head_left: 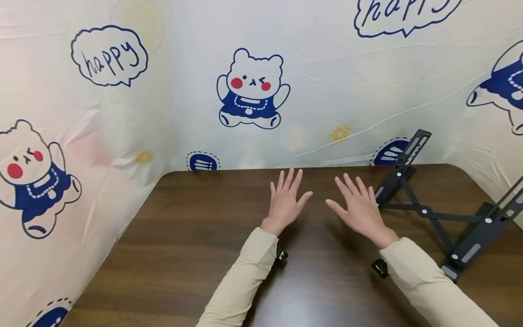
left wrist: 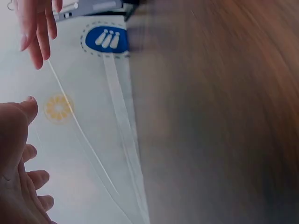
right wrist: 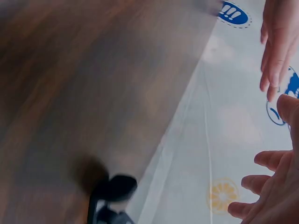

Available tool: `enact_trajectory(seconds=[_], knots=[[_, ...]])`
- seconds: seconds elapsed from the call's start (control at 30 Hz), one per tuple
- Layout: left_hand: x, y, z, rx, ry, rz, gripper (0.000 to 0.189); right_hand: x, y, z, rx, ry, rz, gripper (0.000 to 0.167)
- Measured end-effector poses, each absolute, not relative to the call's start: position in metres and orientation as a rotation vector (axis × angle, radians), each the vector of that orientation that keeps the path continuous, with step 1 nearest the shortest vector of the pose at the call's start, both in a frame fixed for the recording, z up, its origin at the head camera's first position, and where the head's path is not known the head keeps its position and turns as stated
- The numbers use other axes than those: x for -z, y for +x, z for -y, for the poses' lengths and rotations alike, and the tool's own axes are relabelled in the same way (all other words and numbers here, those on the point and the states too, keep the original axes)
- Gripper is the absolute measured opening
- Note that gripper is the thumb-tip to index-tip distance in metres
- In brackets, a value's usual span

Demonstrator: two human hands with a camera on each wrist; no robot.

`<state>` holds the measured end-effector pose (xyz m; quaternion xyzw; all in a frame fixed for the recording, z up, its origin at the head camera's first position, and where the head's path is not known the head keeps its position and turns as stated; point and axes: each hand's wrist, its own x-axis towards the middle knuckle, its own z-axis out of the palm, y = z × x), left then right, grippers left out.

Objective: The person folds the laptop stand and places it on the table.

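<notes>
Both hands hover over a dark brown wooden table (head_left: 196, 236), fingers spread and palms facing down or inward. The left hand (head_left: 283, 202) is near the middle, its thumb pointing toward the other hand. To its right, the right hand (head_left: 361, 209) has its fingers fanned out and holds nothing. A black folding stand (head_left: 425, 211) with crossed bars is nearest to the right hand; its far arm lies just beyond those fingertips. In the left wrist view, the left hand (left wrist: 16, 158) shows at the left edge. The right wrist view has the right hand (right wrist: 275, 186) at lower right.
A pale printed cloth (head_left: 310, 81) with bears and "happy" bubbles hangs behind the table and along both sides. The stand's near arm (head_left: 482, 236) reaches toward the table's right side. Small black wrist cameras (head_left: 281, 255) sit under the cream sleeves (head_left: 241, 277).
</notes>
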<state>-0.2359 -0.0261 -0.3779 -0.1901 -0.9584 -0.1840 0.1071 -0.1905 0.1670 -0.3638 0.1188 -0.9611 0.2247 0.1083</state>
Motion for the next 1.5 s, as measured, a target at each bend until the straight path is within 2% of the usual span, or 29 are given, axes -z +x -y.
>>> enact_trajectory(seconds=[0.6, 0.8, 0.97, 1.2, 1.3, 1.5], knots=[[0.352, -0.23, -0.035, 0.752, -0.951, 2.544, 0.058, 0.344, -0.133, -0.233, -0.913, 0.463, 2.512, 0.055], [0.341, -0.237, -0.053, 1.034, -1.003, 2.479, 0.055, 0.34, -0.115, -0.254, -0.967, 0.363, 2.428, 0.054], [0.333, -0.243, -0.07, 1.091, -1.003, 2.506, 0.055, 0.338, -0.103, -0.274, -0.94, 0.235, 2.389, 0.052], [0.34, -0.255, -0.098, 1.176, -0.93, 2.606, 0.053, 0.342, -0.09, -0.302, -0.789, 0.122, 2.303, 0.047], [0.346, -0.259, -0.108, 1.206, -0.884, 2.679, 0.053, 0.359, -0.092, -0.325, -0.789, 0.129, 2.191, 0.047], [0.352, -0.267, -0.121, 1.234, -0.856, 2.779, 0.053, 0.432, -0.114, -0.404, -0.912, 0.058, 2.046, 0.047]])
